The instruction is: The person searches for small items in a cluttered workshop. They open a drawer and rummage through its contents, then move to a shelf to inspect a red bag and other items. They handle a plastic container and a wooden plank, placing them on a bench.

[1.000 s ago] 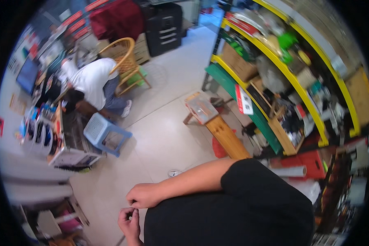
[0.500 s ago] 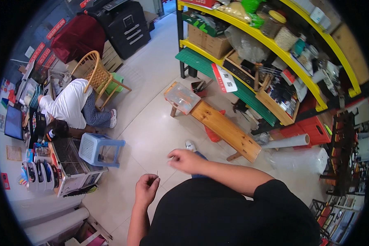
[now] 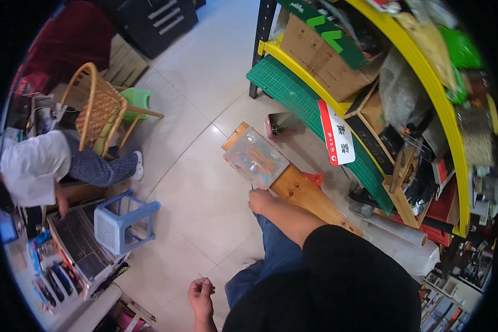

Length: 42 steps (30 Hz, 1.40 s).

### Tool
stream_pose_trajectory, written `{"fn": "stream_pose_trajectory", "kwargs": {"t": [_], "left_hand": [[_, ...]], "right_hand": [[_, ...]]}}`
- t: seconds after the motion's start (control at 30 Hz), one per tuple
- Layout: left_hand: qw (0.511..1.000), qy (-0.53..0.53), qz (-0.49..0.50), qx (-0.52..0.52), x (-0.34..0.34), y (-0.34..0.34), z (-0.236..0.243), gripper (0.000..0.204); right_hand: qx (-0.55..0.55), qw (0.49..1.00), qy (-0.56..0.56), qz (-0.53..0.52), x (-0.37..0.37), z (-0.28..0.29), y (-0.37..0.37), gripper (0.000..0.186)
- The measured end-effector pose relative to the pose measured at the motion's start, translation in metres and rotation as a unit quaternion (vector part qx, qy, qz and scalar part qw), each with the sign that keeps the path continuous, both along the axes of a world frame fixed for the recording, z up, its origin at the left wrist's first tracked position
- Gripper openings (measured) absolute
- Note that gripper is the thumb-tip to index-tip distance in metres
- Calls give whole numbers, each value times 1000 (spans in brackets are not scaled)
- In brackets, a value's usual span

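Down at the lower middle, my left hand point(image 3: 202, 293) pinches a thin, needle-like piece point(image 3: 201, 275) between thumb and fingertips, its tip pointing up. My right hand point(image 3: 262, 201) reaches forward to the near edge of a clear plastic box point(image 3: 255, 159) with orange and other small items inside. The fingers of that hand are curled; what they hold, if anything, is too small to make out. I cannot tell whether they touch the box. The box rests on the far end of a low wooden bench point(image 3: 299, 191).
A blue plastic stool point(image 3: 116, 224) stands on the left, near a person in a white shirt point(image 3: 41, 166) bent over beside a wicker chair point(image 3: 102, 110). On the right is a yellow-edged shelf point(image 3: 448, 116) with a green mat point(image 3: 293, 88). Rolled plastic wrap point(image 3: 404, 252) lies beyond the bench.
My right hand has moved forward to the plastic box, and my body has leaned toward the bench. The left hand keeps its thin piece and sits lower in view.
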<state>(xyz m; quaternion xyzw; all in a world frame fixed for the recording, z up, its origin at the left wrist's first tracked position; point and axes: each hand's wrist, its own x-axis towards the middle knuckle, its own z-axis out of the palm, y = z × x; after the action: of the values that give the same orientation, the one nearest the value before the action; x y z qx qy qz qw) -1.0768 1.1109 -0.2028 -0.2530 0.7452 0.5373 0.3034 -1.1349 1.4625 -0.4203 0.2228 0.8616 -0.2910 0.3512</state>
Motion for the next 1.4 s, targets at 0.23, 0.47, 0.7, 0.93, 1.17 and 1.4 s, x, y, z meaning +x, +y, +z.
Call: {"fn": "stream_pose_trajectory", "kwargs": {"t": [0.23,0.47,0.7,0.93,1.17,1.4], "left_hand": [[992,-109,12,54,-89,33,-98,14],[980,-105,-85,145,-243,150,-295,22],[935,-160,-194,250,-289,241,-363,8],[917,-110,-314,219,-290,241,-374,7],[905,-76,-370,194,-296,237,-378,8],[895,-17,-408,181,-293,238,-379,8]], "right_hand": [[-103,946,-45,-305,-53,-107,-1,42],[-351,471,-39,-809,34,-121,-7,64],[-484,356,119,-790,43,-156,-7,46],[-452,394,173,-782,46,-169,-17,26],[-427,418,193,-778,42,-167,-15,30],[-368,470,99,-796,41,-161,-17,30]]}}
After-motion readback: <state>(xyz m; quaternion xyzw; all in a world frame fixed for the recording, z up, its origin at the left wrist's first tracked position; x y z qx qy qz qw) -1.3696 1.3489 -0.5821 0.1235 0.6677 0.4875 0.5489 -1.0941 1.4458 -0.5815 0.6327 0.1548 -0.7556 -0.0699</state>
